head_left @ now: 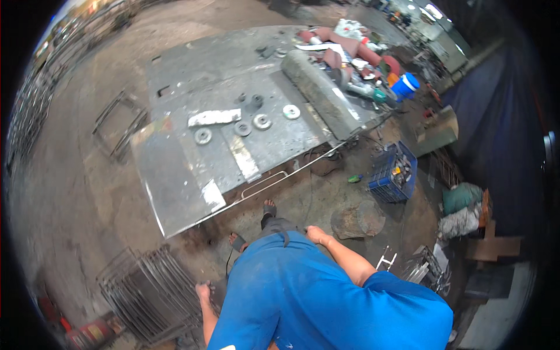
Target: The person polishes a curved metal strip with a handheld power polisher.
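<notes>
My left hand (203, 289) hangs low beside my body, next to a stack of dark bent metal frames (154, 294). Its fingers are too small and blurred to read, and no held thing can be made out. Close to my right thigh, my right hand (317, 234) has its fingers curled in; whatever they hold, if anything, is hidden. Ahead of my sandalled feet stands a low metal worktable (175, 181). Several round grinding discs (262, 121) lie on it, beside a pale flat strip (214, 117).
A grey metal channel (321, 93) and a heap of red and white scraps (350, 46) lie on the table's far right. On the floor to the right are a blue crate (392, 175) and a round stump (359, 220). A metal frame (119, 125) lies left of the table.
</notes>
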Tool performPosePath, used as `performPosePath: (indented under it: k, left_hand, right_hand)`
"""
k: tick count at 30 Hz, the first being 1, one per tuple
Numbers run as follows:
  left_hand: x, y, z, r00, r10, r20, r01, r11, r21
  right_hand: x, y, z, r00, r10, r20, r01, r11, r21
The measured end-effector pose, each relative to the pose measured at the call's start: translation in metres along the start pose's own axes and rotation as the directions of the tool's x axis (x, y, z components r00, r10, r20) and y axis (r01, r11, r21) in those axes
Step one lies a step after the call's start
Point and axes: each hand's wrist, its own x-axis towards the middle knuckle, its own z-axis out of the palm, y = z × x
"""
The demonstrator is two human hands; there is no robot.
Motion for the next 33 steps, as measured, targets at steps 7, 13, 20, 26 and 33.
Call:
performPosePath:
  k: [7, 13, 20, 26, 33]
  left_hand:
    - [-0.009, 0.009, 0.014, 0.994, 0.109, 0.011, -0.108, 0.992, -0.058]
    - [0.041, -0.039, 0.001, 0.941, 0.336, 0.044, -0.302, 0.773, 0.559]
    - [0.001, 0.020, 0.043, 0.998, 0.024, 0.056, -0.031, 0.992, 0.124]
    - [0.010, 0.011, 0.033, 0.994, 0.040, 0.106, -0.056, 0.987, 0.151]
    - [0.008, 0.007, 0.037, 0.992, 0.039, 0.117, -0.053, 0.991, 0.124]
  right_hand:
    - [0.015, 0.015, 0.018, 1.000, -0.004, -0.019, 0.004, 1.000, 0.001]
    - [-0.003, 0.009, 0.015, 0.999, 0.047, 0.024, -0.049, 0.995, 0.085]
    - [-0.005, 0.035, 0.024, 0.990, 0.116, 0.084, -0.131, 0.970, 0.204]
    - [-0.013, 0.041, 0.034, 0.998, 0.040, -0.044, -0.036, 0.994, 0.102]
    - [-0.021, 0.039, 0.031, 0.979, 0.165, -0.118, -0.154, 0.983, 0.096]
